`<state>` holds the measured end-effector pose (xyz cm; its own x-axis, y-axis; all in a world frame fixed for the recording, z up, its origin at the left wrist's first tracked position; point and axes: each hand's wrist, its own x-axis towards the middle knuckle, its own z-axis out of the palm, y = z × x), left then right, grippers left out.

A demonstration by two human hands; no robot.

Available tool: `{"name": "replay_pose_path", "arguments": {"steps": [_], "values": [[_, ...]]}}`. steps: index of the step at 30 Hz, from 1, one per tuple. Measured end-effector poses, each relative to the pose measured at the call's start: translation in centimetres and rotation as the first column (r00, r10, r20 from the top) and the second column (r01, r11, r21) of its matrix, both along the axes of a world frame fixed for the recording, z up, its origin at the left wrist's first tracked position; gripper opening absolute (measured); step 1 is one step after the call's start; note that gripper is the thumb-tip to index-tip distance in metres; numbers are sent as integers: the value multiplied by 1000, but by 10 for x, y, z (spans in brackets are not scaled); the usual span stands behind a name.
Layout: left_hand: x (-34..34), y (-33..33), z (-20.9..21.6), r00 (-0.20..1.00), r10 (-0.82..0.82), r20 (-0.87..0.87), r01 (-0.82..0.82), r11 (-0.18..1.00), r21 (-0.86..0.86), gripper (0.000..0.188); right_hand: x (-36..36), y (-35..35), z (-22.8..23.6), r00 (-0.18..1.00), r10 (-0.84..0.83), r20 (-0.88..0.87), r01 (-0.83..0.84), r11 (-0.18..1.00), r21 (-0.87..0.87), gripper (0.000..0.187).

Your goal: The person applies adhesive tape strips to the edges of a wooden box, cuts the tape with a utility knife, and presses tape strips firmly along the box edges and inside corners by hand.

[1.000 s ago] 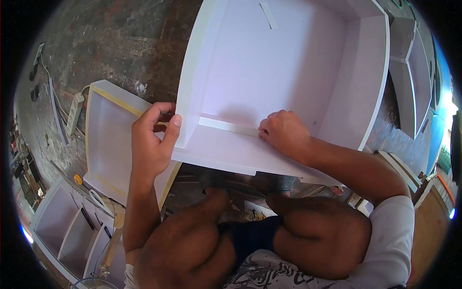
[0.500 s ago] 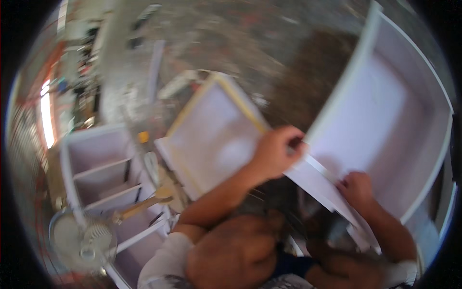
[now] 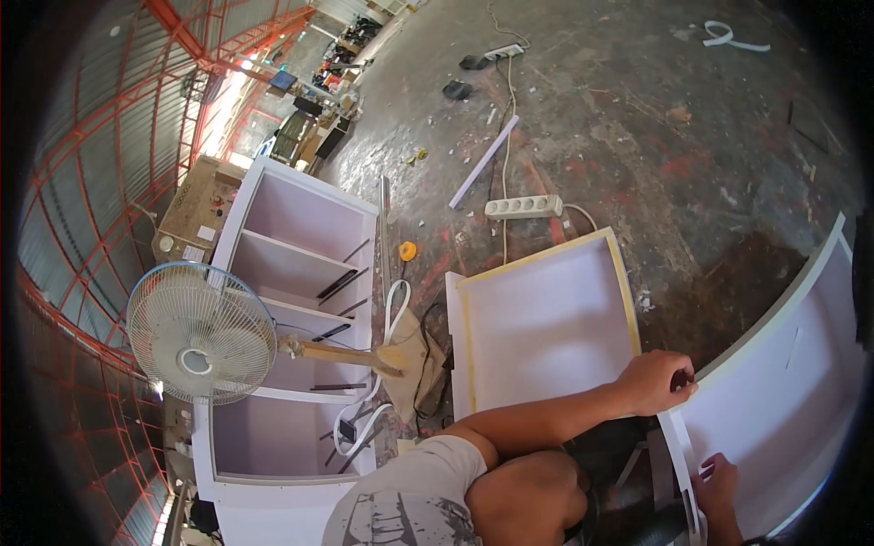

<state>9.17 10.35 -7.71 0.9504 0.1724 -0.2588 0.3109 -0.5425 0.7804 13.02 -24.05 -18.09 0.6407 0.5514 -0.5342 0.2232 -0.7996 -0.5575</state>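
Observation:
A white box-like drawer or cabinet piece (image 3: 783, 409) stands at the right with its open side toward me. My left hand (image 3: 657, 382) is at its near-left corner, fingers curled round; what they hold is too small to make out. Lower down, my right hand (image 3: 716, 487) is by the inner side of the box's near edge, fingers bent together. Whatever is between those fingers is hidden. To the left of my left hand lies a white panel frame (image 3: 546, 328), with yellowish strips along its borders.
A white shelf cabinet (image 3: 305, 214) with black rails stands at the left, a round fan (image 3: 200, 332) before it. On the concrete floor are a power strip (image 3: 523, 207) with cable, a purplish strip (image 3: 484, 162), a yellow tape measure (image 3: 407, 250) and a curled white strip (image 3: 733, 38).
My view has swung left, so the box and both hands sit farther right and the picture is sharper. Both hands remain at the box's near edge.

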Motion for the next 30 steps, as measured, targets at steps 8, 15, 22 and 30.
{"name": "replay_pose_path", "arguments": {"steps": [8, 15, 22, 30], "values": [[-7, -1, -5, 1000, 22, 8, -22, 1000, -20, 31, 4, -39, -35, 989, 139, 50, -129, 979, -159, 36], [-7, -8, -4, 1000, 5, -25, -4, 998, 62, 35, 2, -48, -39, 977, 213, -9, -213, 974, -83, 41], [-8, -7, -9, 999, 36, 11, -37, 991, 131, 39, 14, -47, -64, 955, 295, 38, -289, 950, -122, 38], [-9, -15, -9, 997, 62, 52, -70, 980, 185, 35, 27, -89, -128, 899, 434, 57, -422, 894, -150, 30]]}}
